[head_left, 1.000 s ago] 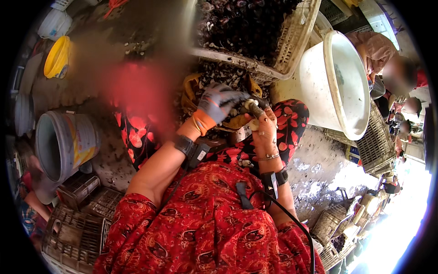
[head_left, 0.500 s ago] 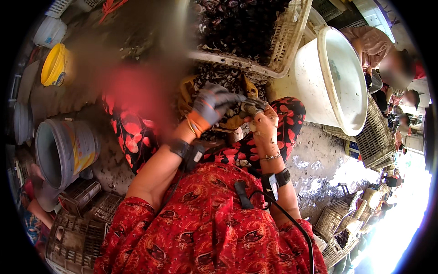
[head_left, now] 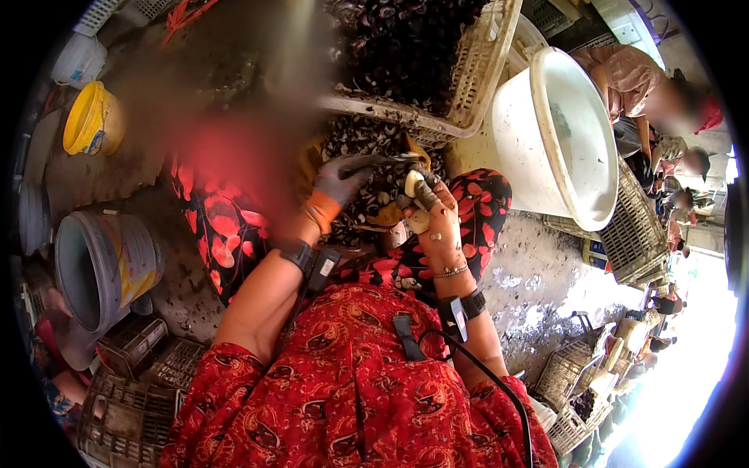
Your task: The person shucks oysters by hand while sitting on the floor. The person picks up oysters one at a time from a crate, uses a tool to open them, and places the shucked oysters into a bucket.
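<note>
My left hand (head_left: 340, 186), in a grey and orange glove, is closed round a thin dark tool (head_left: 387, 159) pointing right, its exact kind unclear. To its right my right hand (head_left: 438, 225) is bare on the palm, with dark covers on some fingers. It grips a small shellfish with a pale round part (head_left: 412, 184) between thumb and fingers. Another pale rounded piece (head_left: 419, 221) shows against the palm. The tool's tip is close to the right fingertips; whether they touch, I cannot tell. Beneath both hands lies a heap of dark and white shell bits (head_left: 367, 139).
A pale plastic crate (head_left: 468, 86) of dark shells stands just beyond my hands. Right of it is a large white tub (head_left: 519, 148). At left are a yellow bucket (head_left: 94, 117) and a grey bucket (head_left: 82, 265). Co-workers sit at right; a red blur covers the left middle.
My hands have drawn apart: the left has pulled back slightly left, and the right has turned so the pale shellfish shows. The whole view has shifted slightly.
</note>
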Demonstrator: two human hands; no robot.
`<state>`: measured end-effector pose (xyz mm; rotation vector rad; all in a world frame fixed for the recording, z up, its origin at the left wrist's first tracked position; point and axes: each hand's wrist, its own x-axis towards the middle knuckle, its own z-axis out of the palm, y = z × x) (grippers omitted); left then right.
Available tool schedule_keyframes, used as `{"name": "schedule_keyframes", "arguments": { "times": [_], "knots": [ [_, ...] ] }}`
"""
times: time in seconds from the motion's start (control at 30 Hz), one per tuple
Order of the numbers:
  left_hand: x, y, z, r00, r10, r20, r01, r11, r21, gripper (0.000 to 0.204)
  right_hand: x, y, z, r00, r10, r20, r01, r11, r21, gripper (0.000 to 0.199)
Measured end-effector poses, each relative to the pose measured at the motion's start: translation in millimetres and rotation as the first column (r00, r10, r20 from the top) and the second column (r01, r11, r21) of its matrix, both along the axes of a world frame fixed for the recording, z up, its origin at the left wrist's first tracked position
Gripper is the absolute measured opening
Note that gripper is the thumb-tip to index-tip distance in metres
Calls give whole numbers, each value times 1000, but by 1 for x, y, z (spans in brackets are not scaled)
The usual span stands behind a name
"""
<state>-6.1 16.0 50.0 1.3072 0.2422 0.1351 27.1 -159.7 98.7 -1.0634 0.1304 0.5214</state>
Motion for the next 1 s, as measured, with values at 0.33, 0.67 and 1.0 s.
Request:
{"name": "schedule_keyframes", "arguments": {
  "times": [0.33,0.67,1.0],
  "knots": [
    [-2,4,-18,987,103,124,-137,942,306,25,6,13,11,999,10,-40,-21,953,-303,33],
    [4,-22,-7,957,-15,291,-120,889,441,19,9,-10,-21,982,-110,-153,112,994,8,21],
    [0,-20,-26,995,25,98,-61,917,394,23,7,6,-30,873,-202,-444,314,929,196,21]
  ]
}}
